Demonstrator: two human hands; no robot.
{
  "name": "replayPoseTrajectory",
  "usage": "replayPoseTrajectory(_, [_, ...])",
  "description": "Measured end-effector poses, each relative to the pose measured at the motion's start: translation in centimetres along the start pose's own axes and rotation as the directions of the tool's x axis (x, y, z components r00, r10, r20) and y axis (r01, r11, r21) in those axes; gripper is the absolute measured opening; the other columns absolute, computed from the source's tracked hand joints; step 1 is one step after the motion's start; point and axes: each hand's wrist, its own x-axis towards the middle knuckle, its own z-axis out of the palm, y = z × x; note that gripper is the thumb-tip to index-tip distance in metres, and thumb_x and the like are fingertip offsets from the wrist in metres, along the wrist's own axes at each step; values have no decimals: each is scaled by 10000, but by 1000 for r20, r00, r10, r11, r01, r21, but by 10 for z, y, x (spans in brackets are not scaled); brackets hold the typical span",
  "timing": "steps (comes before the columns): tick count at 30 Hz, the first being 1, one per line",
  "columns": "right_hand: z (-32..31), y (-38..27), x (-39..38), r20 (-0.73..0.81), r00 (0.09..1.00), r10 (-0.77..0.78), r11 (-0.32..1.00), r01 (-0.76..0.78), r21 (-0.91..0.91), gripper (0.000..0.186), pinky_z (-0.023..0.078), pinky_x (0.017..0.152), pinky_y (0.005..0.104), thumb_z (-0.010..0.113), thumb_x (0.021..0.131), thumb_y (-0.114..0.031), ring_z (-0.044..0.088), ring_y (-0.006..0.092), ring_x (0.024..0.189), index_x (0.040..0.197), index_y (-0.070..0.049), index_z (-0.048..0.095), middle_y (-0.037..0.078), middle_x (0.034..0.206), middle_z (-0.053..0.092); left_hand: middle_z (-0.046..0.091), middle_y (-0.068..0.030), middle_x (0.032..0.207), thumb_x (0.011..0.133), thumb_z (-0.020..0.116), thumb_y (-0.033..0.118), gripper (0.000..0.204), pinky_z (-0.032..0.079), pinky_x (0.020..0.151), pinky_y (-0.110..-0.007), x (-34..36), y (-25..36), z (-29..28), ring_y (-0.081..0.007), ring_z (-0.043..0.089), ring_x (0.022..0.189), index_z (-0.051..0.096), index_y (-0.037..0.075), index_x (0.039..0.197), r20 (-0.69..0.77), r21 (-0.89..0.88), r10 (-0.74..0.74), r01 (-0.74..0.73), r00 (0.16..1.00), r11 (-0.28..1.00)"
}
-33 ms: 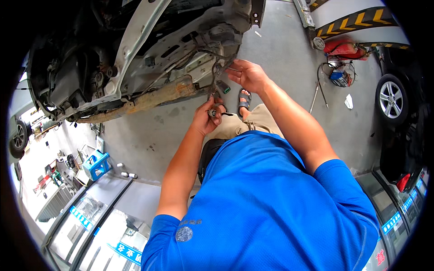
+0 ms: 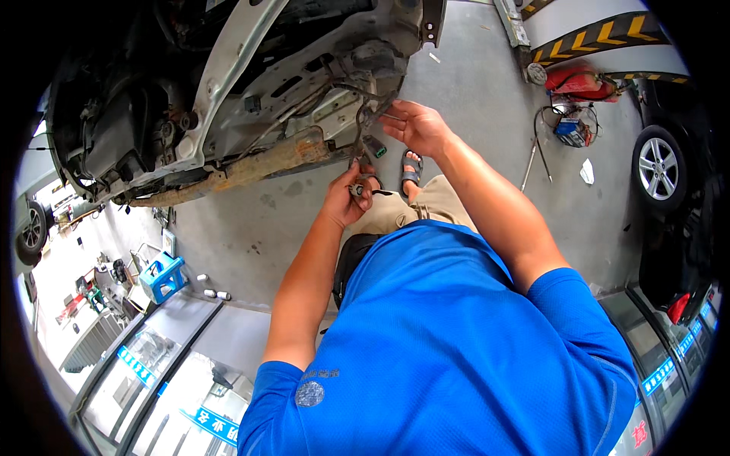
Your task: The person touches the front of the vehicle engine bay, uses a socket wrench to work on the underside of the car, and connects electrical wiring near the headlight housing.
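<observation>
My left hand (image 2: 347, 199) is closed, its fingers curled around a small round metal fitting (image 2: 357, 190) joined to a dark cable end. Above it, a wiring harness (image 2: 363, 121) hangs from the corner of a stripped silver car body (image 2: 262, 121). My right hand (image 2: 418, 127) reaches up to that harness, its fingers bent together at the edge of the body. A thin grey piece shows between these fingers, too small to name. A dark connector with a green end (image 2: 376, 146) dangles between my hands.
Below the body runs a rusty sill beam (image 2: 266, 161). To the right a black car (image 2: 660, 171) is parked, near a red jack (image 2: 582, 81) and a container (image 2: 572, 129) with cables. A blue plastic stool (image 2: 161, 277) stands left, beside glass panels (image 2: 171, 357).
</observation>
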Motion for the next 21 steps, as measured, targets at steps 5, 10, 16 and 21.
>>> replayPoseTrajectory(5, [4, -5, -2, 33, 999, 13, 1000, -13, 13, 251, 447, 862, 370, 534, 861, -171, 530, 269, 1041, 1048, -3, 527, 151, 1109, 555, 576, -100, 763, 915, 454, 366, 367, 420, 519, -288, -3, 3, 13, -192, 552, 624, 513, 29, 1046, -20, 107, 66, -63, 998, 992])
replayPoseTrajectory(10, [11, -4, -1, 151, 989, 8, 994, -24, 106, 294, 451, 854, 390, 544, 853, -158, 528, 285, 1039, 1086, 12, 488, 137, 1119, 531, 537, -145, 1134, 910, 457, 370, 399, 465, 754, -384, -6, 12, 36, -276, 553, 976, 476, 42, 1136, -74, 46, 235, -232, 969, 972])
replayPoseTrajectory(16, [6, -3, -7, 157, 986, 60, 991, -41, -127, 363, 447, 823, 377, 551, 858, -184, 545, 265, 1024, 1170, -27, 453, 131, 1153, 528, 460, -180, 1263, 903, 455, 338, 389, 436, 845, -427, 8, 61, 41, -317, 484, 1115, 449, 47, 1161, -15, -72, 425, -425, 905, 902])
replayPoseTrajectory(21, [-54, 6, -8, -103, 991, 85, 979, -102, -179, 441, 488, 724, 322, 553, 858, -212, 580, 229, 965, 1237, -49, 397, 138, 1157, 533, 465, -215, 1230, 896, 458, 275, 316, 442, 869, -452, 13, 103, 59, -354, 458, 1144, 447, 36, 1103, -133, -127, 582, -596, 802, 793])
